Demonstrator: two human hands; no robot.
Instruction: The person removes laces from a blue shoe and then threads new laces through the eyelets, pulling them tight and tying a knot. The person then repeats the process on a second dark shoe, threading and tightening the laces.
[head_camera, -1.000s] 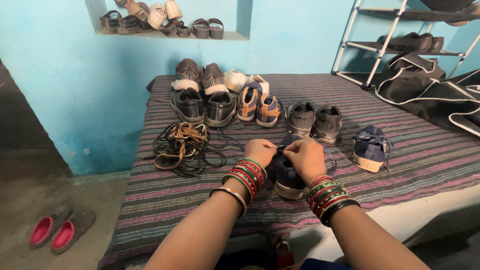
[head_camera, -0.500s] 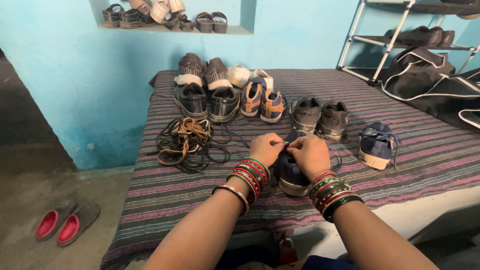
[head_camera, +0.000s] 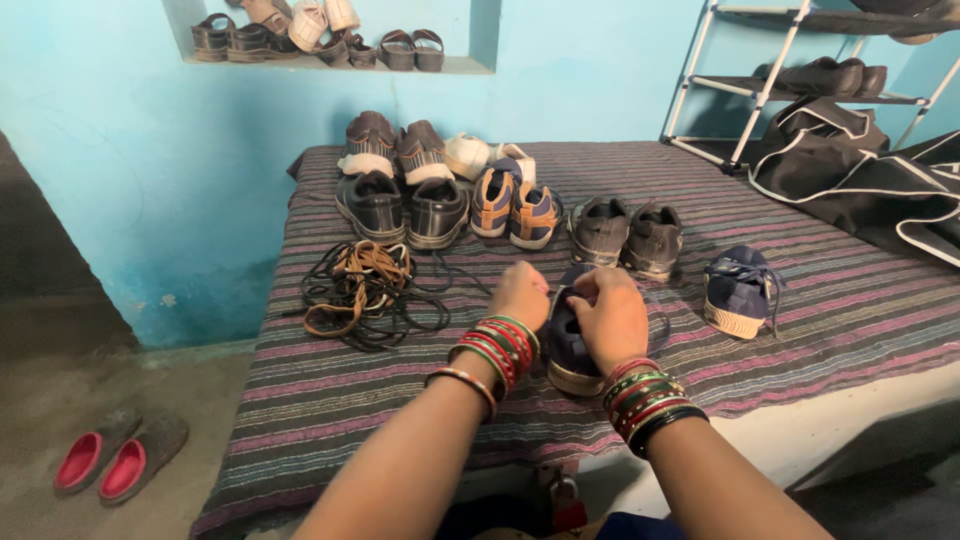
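Both hands are down on a dark blue shoe (head_camera: 570, 340) that sits on the striped bed cover (head_camera: 800, 330), near its front edge. The left hand (head_camera: 520, 295) is curled closed at the shoe's top, fingers pinched together, seemingly on a lace, though the fingers hide what they hold. The right hand (head_camera: 612, 315) lies over the shoe's upper, fingers bent and pressing on it; its grip looks closed around the shoe's top. Bangles ring both wrists.

Just left of the hands lies a tangled heap of black and brown laces (head_camera: 365, 290). To the right, apart from the hands, stands the matching blue shoe (head_camera: 738, 292). Behind are a grey pair (head_camera: 625, 232), an orange-and-blue pair (head_camera: 515, 205) and a black pair (head_camera: 405, 208). Red slippers (head_camera: 105, 465) rest on the floor at the left.
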